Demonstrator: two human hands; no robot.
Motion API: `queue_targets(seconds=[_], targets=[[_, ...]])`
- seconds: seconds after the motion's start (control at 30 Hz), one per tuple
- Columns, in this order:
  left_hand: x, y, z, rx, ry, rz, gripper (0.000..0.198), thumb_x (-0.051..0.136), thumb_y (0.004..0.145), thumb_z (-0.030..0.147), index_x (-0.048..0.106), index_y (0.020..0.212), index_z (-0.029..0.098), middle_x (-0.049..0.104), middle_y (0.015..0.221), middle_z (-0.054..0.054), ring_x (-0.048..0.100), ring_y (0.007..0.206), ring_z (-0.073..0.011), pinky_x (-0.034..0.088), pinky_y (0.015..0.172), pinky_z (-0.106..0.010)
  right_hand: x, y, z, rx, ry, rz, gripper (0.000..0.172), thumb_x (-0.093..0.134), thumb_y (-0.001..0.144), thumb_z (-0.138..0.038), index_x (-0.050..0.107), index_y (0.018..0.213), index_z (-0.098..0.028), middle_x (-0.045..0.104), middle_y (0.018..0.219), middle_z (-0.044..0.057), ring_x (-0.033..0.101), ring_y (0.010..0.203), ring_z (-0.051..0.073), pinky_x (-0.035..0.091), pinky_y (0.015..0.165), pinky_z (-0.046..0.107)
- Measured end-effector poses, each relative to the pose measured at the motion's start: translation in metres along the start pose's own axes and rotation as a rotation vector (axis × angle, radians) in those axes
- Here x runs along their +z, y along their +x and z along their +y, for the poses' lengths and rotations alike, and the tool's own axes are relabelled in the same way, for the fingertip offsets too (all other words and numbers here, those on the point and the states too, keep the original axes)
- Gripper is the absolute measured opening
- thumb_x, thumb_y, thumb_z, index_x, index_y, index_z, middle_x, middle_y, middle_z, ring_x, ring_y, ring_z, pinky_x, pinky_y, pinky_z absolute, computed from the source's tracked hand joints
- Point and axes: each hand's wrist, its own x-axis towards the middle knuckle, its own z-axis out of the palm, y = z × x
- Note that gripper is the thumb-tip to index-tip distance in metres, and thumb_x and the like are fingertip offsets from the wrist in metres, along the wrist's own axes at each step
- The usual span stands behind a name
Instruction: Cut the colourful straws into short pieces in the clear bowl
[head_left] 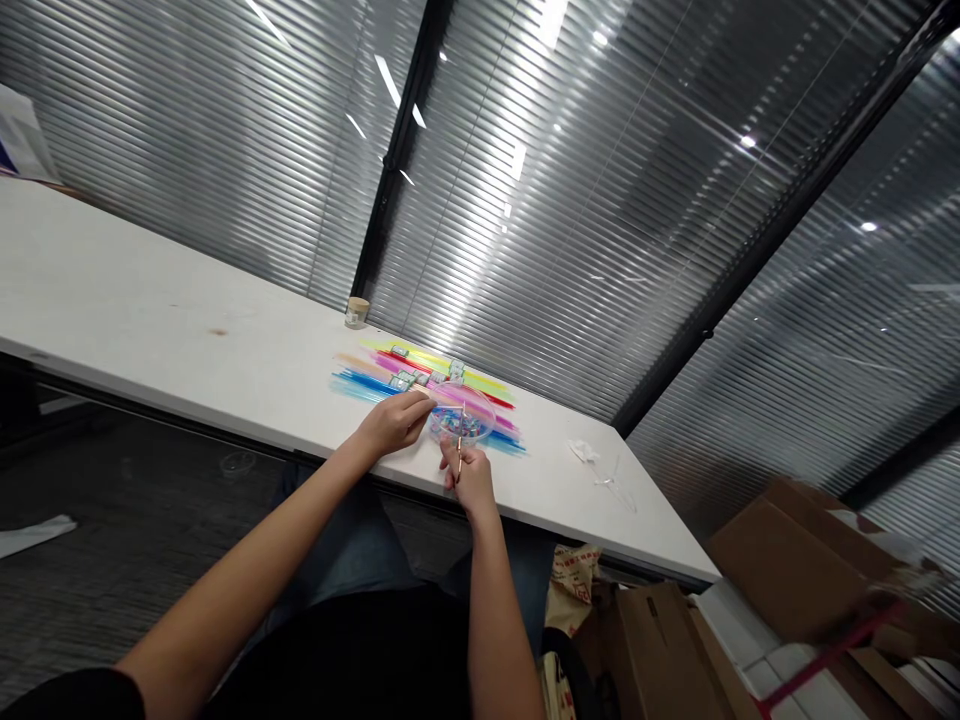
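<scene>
My left hand (397, 422) rests on the white table (150, 320) with its fingers pinched on a thin pink straw at the edge of a clear round dish (465, 420) that holds small coloured pieces. My right hand (466, 478) is closed on a small pair of scissors (460, 440) whose blades point up over the dish. Behind the dish lies a spread of long coloured straws (427, 375) in blue, pink, red and yellow, with a few small clips on them.
A small jar with a tan lid (357, 312) stands by the blinds. Clear plastic scraps (604, 470) lie to the right on the table. Cardboard boxes (787, 590) crowd the floor at the right. Window blinds run behind the table.
</scene>
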Motion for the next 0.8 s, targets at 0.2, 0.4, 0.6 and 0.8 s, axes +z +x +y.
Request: queue_targets(seconds=[0.2, 0.4, 0.6, 0.8], targets=[[-0.0009, 0.0011, 0.001, 0.023, -0.042, -0.03, 0.024, 0.044, 0.084, 0.007, 0.058, 0.102, 0.016, 0.062, 0.083, -0.006, 0.06, 0.076, -0.0158, 0.049, 0.065, -0.025, 0.0, -0.0025, -0.0045, -0.004, -0.034, -0.023, 0.05, 0.053, 0.079, -0.063, 0.054, 0.054, -0.019, 0.045, 0.037, -0.004, 0.038, 0.035, 0.01, 0.03, 0.041, 0.022], [-0.0015, 0.0015, 0.0014, 0.041, -0.039, -0.043, 0.025, 0.043, 0.084, 0.007, 0.058, 0.102, 0.017, 0.063, 0.084, -0.006, 0.061, 0.077, -0.015, 0.049, 0.066, -0.025, 0.0, -0.0021, -0.0047, 0.011, -0.065, -0.029, 0.051, 0.052, 0.079, -0.064, 0.053, 0.055, -0.019, 0.044, 0.037, -0.004, 0.038, 0.035, 0.01, 0.03, 0.041, 0.022], [-0.0015, 0.0006, 0.0013, 0.054, -0.015, -0.037, 0.026, 0.043, 0.085, 0.007, 0.058, 0.104, 0.017, 0.064, 0.088, -0.007, 0.061, 0.078, -0.0149, 0.049, 0.066, -0.025, -0.0008, -0.0018, -0.0032, 0.01, -0.044, -0.039, 0.05, 0.053, 0.079, -0.063, 0.054, 0.056, -0.019, 0.045, 0.037, -0.004, 0.037, 0.036, 0.009, 0.03, 0.042, 0.021], [-0.0019, 0.001, 0.0016, 0.06, -0.027, -0.024, 0.027, 0.043, 0.085, 0.007, 0.059, 0.105, 0.016, 0.065, 0.089, -0.007, 0.062, 0.08, -0.0152, 0.05, 0.067, -0.025, -0.0013, -0.0012, -0.0029, 0.018, -0.047, -0.044, 0.05, 0.054, 0.079, -0.063, 0.054, 0.056, -0.019, 0.045, 0.037, -0.005, 0.036, 0.035, 0.009, 0.03, 0.042, 0.022]])
